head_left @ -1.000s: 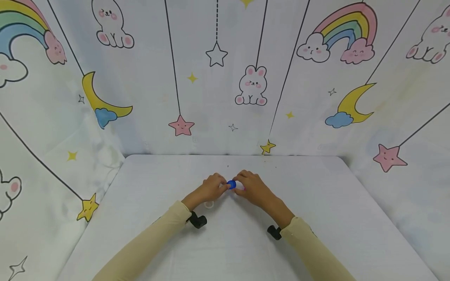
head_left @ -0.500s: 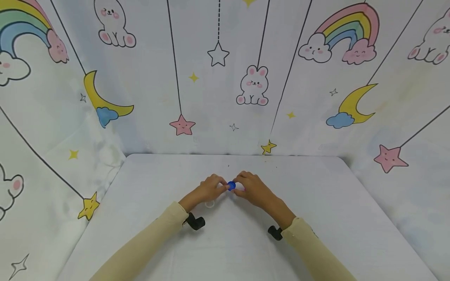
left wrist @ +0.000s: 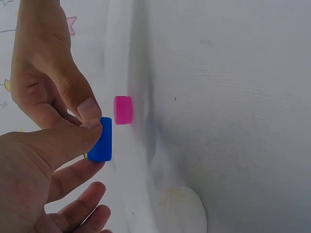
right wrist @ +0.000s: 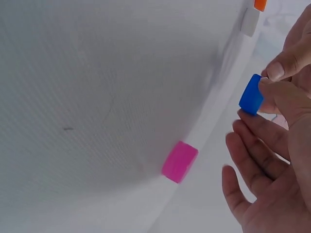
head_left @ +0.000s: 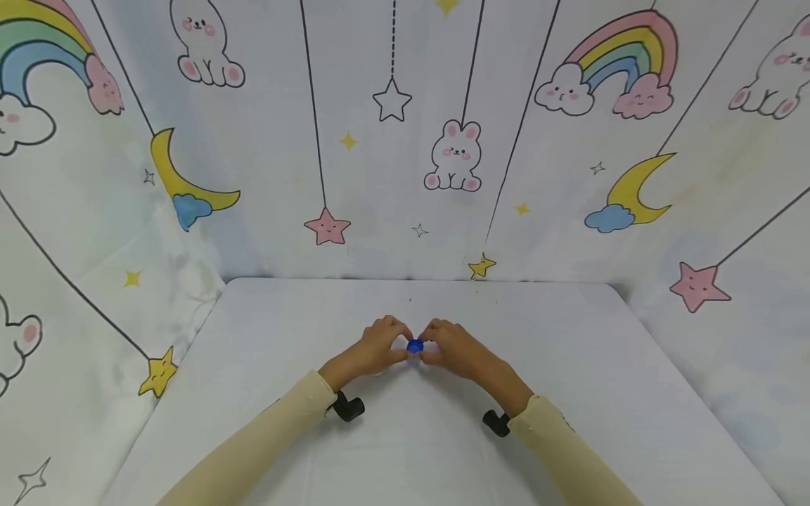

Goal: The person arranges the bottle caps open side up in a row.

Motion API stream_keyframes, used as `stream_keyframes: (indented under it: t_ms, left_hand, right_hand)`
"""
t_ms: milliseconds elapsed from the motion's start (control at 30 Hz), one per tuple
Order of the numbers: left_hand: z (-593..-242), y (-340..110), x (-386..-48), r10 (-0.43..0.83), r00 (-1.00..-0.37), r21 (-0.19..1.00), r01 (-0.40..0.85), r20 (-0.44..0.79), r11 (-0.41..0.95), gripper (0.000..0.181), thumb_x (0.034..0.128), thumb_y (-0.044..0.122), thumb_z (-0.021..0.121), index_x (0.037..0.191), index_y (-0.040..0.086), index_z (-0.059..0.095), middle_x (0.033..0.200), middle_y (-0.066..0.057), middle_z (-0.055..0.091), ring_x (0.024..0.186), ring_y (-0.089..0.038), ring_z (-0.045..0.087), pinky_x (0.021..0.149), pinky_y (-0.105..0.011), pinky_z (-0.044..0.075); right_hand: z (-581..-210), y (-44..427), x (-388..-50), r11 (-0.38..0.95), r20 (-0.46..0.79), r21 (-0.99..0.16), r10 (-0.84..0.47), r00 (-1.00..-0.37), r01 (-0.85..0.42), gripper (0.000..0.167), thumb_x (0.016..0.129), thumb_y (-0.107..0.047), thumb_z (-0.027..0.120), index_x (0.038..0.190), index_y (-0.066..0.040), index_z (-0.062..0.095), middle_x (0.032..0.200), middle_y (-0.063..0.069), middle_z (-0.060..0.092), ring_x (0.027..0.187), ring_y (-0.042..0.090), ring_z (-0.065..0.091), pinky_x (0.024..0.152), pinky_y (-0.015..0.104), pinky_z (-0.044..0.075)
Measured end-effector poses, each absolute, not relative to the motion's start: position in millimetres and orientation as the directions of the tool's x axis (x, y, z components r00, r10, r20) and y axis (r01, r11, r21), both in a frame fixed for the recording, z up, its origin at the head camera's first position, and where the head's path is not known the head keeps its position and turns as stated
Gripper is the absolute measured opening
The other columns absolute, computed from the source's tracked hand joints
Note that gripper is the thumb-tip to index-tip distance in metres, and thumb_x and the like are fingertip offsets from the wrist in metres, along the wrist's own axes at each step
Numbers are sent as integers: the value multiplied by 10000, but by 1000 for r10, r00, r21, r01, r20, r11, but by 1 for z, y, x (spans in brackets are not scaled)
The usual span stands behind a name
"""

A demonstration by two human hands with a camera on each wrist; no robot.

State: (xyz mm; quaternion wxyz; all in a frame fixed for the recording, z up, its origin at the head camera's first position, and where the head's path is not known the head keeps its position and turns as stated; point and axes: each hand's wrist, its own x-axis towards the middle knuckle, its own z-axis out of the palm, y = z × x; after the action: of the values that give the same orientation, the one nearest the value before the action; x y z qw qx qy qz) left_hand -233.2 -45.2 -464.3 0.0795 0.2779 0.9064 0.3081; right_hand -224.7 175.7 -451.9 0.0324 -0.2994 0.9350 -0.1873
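Between the two hands, a small round blue cap is held near the middle of the white table. My left hand pinches one side of it, and my right hand the other. In the left wrist view the blue cap shows side-on, its upper end at the tips of both thumbs, with a finger under its lower end. From the right wrist, the same cap is tilted between thumb and fingers, while the remaining right fingers are spread loosely. What lies inside it is hidden.
A pink cap stands on the table beyond the blue one. A round white piece lies near the left hand. The right wrist view has a white piece and an orange one. Patterned cloth walls surround the table.
Both hands have moved slightly toward the person, bringing the blue cap with them. The white ring by the left hand is now mostly hidden in the head view.
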Motion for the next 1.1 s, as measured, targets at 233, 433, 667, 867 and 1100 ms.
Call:
stream_keyframes:
  t_ms: [233,433,667,867,1100]
  left_hand:
    - [-471,-46,-232,593,-804,493,537,53,685,250,943,238,813,1138,117,715,1311,-145,606,1233,-360,556,1013,-589,444]
    - [-478,-47,-231,608,-792,452,564,57,691,242,943,265,817,1117,124,726,1311,-120,602,1259,-355,550,1047,-576,426]
    - [-481,-51,-226,631,-773,448,589,67,673,233,936,260,825,1099,143,706,1304,-96,583,1282,-349,533,1067,-579,401]
    - [-483,-52,-226,636,-767,435,602,82,670,241,940,270,821,1106,147,698,1302,-93,583,1276,-349,537,1064,-582,408]
    - [-482,-52,-225,640,-764,419,608,79,674,262,934,272,828,1120,143,696,1297,-92,580,1274,-341,536,1059,-579,410]
  right_hand:
    - [-455,172,-221,748,14,-363,-591,-806,-555,243,959,-242,797,1150,-92,789,1144,18,698,1098,210,668,1006,416,561]
    - [-462,169,-219,758,-5,-334,-596,-803,-560,250,961,-273,790,1147,-107,795,1139,5,702,1083,193,660,981,405,563]
    - [-469,166,-217,761,12,-247,-617,-787,-600,299,959,-351,796,1152,-122,791,1140,-1,704,1087,186,654,979,430,535]
    - [-469,164,-215,769,21,-219,-612,-790,-601,310,955,-359,800,1161,-128,785,1139,-3,702,1109,190,644,973,444,506]
    - [-469,164,-213,776,24,-213,-603,-798,-593,317,946,-362,811,1161,-131,782,1135,-5,706,1112,198,651,982,461,492]
